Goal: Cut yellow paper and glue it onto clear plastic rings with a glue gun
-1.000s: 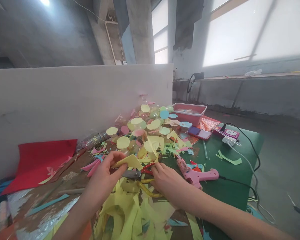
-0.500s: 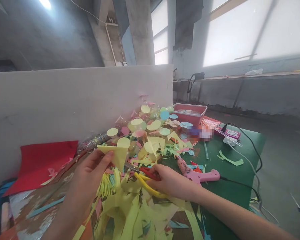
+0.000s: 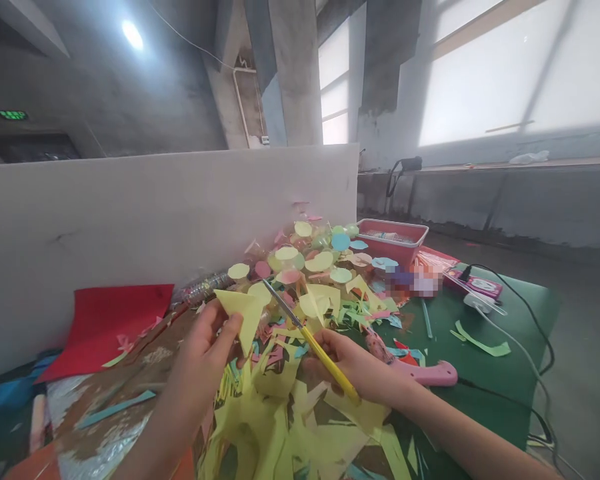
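My left hand [image 3: 213, 343] pinches a piece of pale yellow paper [image 3: 243, 313] with a pointed lower end, thumb in front. Across from it, my right hand [image 3: 347, 363] is closed around scissors [image 3: 325, 360] with a yellow handle. Their blades look closed and point up and left, apart from the paper. Below both hands lies a heap of yellow paper scraps [image 3: 260, 427]. Beyond them stands a cluster of clear plastic pieces topped with coloured paper discs [image 3: 287, 253].
A pink glue gun [image 3: 430, 373] with a cord lies right of my right hand on the green table [image 3: 525, 300]. Behind it are a pink basket [image 3: 395, 245] and a white plug [image 3: 480, 303]. Red paper [image 3: 115, 320] lies left, before a white panel [image 3: 145, 220].
The scissors have turned in my right hand, from beside the paper with blades nearly level to pointing up, away from it. The paper has tilted. The camera view has shifted.
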`<state>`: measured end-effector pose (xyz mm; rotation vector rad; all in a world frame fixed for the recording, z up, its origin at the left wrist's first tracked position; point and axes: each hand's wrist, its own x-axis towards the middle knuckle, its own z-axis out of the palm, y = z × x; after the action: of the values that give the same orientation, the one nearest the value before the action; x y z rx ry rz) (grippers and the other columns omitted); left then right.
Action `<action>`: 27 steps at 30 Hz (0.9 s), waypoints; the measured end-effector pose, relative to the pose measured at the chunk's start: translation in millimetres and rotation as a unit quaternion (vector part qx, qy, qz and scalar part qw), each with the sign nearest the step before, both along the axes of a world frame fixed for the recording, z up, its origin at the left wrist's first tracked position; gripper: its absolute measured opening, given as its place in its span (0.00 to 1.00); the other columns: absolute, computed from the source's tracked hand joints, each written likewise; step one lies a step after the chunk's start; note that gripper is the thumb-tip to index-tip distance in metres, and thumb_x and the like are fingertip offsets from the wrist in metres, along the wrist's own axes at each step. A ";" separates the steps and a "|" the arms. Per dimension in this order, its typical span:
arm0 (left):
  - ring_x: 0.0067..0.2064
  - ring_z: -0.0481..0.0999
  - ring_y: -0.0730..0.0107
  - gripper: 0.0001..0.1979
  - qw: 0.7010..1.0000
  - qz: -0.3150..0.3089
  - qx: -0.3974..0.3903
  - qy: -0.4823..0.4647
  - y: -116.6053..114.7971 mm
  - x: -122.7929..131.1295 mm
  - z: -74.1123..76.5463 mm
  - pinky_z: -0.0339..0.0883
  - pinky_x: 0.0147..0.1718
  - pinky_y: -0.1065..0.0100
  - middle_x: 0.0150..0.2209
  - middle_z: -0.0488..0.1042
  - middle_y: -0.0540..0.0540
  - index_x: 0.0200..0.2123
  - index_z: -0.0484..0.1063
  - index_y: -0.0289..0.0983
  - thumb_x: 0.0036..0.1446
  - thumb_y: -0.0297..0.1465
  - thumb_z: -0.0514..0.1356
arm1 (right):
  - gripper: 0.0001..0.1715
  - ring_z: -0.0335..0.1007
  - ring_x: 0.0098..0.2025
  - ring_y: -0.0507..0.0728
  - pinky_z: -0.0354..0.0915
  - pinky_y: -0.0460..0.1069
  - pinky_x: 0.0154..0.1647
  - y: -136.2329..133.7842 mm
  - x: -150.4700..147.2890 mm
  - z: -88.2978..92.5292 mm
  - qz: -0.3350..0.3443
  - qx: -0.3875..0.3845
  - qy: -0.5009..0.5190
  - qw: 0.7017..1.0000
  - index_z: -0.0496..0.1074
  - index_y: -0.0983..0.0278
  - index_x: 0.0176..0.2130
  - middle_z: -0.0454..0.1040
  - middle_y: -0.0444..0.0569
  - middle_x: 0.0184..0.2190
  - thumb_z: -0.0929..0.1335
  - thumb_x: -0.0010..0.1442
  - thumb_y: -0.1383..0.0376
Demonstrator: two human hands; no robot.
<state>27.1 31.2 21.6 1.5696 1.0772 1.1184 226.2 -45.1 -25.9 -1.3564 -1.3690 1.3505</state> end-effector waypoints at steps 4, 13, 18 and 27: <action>0.43 0.77 0.60 0.27 0.998 -0.045 -0.033 -0.019 -1.9 3.3 -2.3 0.71 0.28 0.70 0.53 0.74 0.43 0.57 0.65 0.44 0.54 0.43 0.61 | 0.23 0.55 0.26 0.48 0.56 0.44 0.27 -4.4 1.2 2.9 0.035 0.001 -0.005 0.999 0.61 0.62 0.43 0.58 0.37 0.28 0.68 0.58 0.48; 0.47 0.76 0.61 0.23 0.999 -0.009 -0.025 -0.045 7.5 1.0 -15.1 0.70 0.40 0.67 0.51 0.74 0.45 0.52 0.67 0.44 0.55 0.44 0.61 | 0.24 0.50 0.28 0.49 0.52 0.44 0.27 -3.2 1.7 -2.3 0.060 0.042 -0.063 0.995 0.59 0.61 0.37 0.54 0.38 0.27 0.64 0.60 0.44; 0.38 0.74 0.68 0.18 0.998 0.039 -0.001 -0.043 13.5 -1.6 -19.2 0.66 0.36 0.70 0.39 0.75 0.51 0.45 0.69 0.43 0.54 0.44 0.63 | 0.21 0.49 0.28 0.49 0.53 0.44 0.28 -4.3 -2.2 -2.4 0.061 0.033 -0.088 0.994 0.59 0.62 0.36 0.55 0.38 0.28 0.65 0.60 0.48; 0.33 0.68 0.74 0.15 0.997 0.053 0.015 -0.061 7.6 4.0 -26.9 0.62 0.33 0.73 0.30 0.66 0.56 0.35 0.65 0.42 0.54 0.45 0.63 | 0.20 0.51 0.30 0.50 0.54 0.44 0.31 -6.1 -4.4 2.2 0.052 0.019 -0.086 0.995 0.60 0.63 0.36 0.56 0.39 0.29 0.65 0.60 0.49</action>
<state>31.1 38.8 -5.2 1.4613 1.0765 1.2918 221.8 -51.2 -23.7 -1.4180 -1.5923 1.2923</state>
